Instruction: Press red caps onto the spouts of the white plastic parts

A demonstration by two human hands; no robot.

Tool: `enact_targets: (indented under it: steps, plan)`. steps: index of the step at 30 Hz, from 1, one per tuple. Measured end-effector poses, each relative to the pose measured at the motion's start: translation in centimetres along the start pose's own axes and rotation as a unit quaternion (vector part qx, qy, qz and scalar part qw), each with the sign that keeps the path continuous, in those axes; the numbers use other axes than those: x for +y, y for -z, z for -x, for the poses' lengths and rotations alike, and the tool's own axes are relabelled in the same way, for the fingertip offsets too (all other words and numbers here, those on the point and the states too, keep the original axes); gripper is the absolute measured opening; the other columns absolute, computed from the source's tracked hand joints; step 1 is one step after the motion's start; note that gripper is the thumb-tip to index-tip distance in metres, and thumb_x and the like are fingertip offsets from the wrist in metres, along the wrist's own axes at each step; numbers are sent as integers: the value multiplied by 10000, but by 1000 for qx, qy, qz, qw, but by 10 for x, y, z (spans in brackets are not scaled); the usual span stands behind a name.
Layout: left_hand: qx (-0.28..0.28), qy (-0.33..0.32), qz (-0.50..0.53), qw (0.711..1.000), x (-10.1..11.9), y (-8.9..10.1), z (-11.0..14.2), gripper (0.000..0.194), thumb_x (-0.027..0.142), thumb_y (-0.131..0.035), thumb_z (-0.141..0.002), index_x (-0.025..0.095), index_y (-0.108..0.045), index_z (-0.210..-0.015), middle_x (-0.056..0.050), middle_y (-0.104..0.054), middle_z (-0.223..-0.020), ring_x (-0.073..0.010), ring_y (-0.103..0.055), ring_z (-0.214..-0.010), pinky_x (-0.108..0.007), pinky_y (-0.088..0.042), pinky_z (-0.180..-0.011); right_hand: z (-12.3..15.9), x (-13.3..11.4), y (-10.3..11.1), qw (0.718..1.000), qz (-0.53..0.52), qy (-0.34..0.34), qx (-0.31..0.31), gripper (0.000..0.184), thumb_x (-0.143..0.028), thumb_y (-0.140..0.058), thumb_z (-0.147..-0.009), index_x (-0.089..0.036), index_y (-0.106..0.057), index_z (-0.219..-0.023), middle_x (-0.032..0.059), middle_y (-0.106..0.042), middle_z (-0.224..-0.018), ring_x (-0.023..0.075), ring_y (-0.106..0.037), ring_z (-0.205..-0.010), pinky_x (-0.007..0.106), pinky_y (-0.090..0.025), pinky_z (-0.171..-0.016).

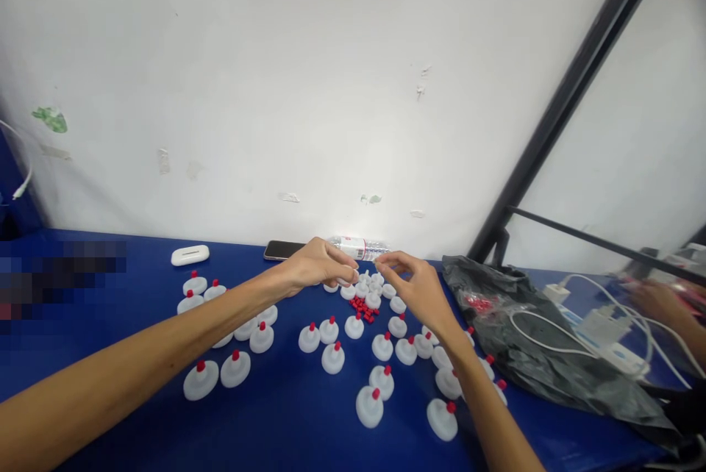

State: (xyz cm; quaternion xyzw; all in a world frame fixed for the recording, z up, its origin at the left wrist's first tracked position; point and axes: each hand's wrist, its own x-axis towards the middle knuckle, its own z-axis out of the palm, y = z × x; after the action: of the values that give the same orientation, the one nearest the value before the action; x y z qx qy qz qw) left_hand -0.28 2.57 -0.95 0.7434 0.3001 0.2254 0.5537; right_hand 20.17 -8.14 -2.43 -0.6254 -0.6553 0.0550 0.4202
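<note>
My left hand [326, 264] reaches over the middle of the table, thumb and fingers pinched together. A bit of white shows at its fingertips, too small to name. Just to the right, my right hand [415, 287] is also closed in a pinch, and what it holds is too small to make out. Below and between them lies a cluster of white funnel-shaped nozzle caps [373, 300] without red tips. In front of that is a heap of small red caps [364, 308]. Around both forearms stand many white nozzle caps with red tips [333, 359].
Along the wall lie a white case [190, 256], a phone [282, 250] and a clear plastic bottle [358, 247]. On the right are a dark plastic bag [557, 354], a bag of red pieces [482, 304] and a power strip [618, 351] with cables. Another person's hand [659, 303] shows far right.
</note>
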Motion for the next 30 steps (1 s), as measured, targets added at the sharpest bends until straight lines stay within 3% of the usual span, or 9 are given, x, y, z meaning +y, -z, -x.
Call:
enact_targets:
  steps: [4, 9, 13, 17, 22, 30]
  plan:
    - [-8, 8, -31, 999, -6, -9, 0, 263, 237, -813, -640, 118, -824, -875, -88, -786, -739, -214, -728, -745, -249, -554, -583, -1, 15, 1, 994, 96, -31, -44, 176, -362, -654, -890, -248, -776, -833, 31, -787, -783, 226, -699, -716, 326, -483, -674]
    - [-11, 9, -69, 997, -18, -18, -2, 291, 285, -810, -645, 129, -820, -890, -88, -786, -725, -233, -750, -721, -259, -571, -550, 2, 23, 2, 979, 161, -59, -107, 116, -325, -736, -820, -265, -777, -729, 20, -789, -739, 217, -709, -671, 289, -418, -580]
    - [-22, 8, -105, 994, -23, -17, -5, 313, 285, -781, -659, 140, -816, -934, -64, -779, -710, -232, -759, -696, -255, -571, -555, 3, 23, 1, 971, 179, -61, -149, 73, -306, -792, -776, -288, -785, -706, 2, -796, -739, 212, -719, -674, 277, -397, -562]
    - [-67, 28, -152, 986, -16, -11, -3, 336, 283, -751, -659, 132, -802, -955, -76, -786, -751, -234, -768, -685, -275, -595, -616, 4, 24, -6, 965, 189, -57, -171, 80, -249, -812, -759, -290, -784, -696, -2, -800, -748, 209, -722, -688, 272, -389, -562]
    - [-118, 50, -235, 964, 0, -5, 7, 329, 266, -695, -660, 167, -796, -957, -78, -804, -875, -228, -767, -670, -264, -556, -606, 6, 25, -11, 964, 188, -40, -182, 114, -187, -792, -774, -283, -775, -714, -5, -797, -756, 210, -730, -738, 263, -384, -571]
    - [-97, 12, -326, 940, 1, -5, 12, 185, 253, -638, -679, 199, -775, -791, -74, -812, -910, -248, -740, -786, -259, -504, -611, -1, 27, 1, 983, 134, -13, -127, 140, -241, -605, -937, -231, -738, -895, 22, -798, -844, 200, -745, -787, 270, -520, -682]
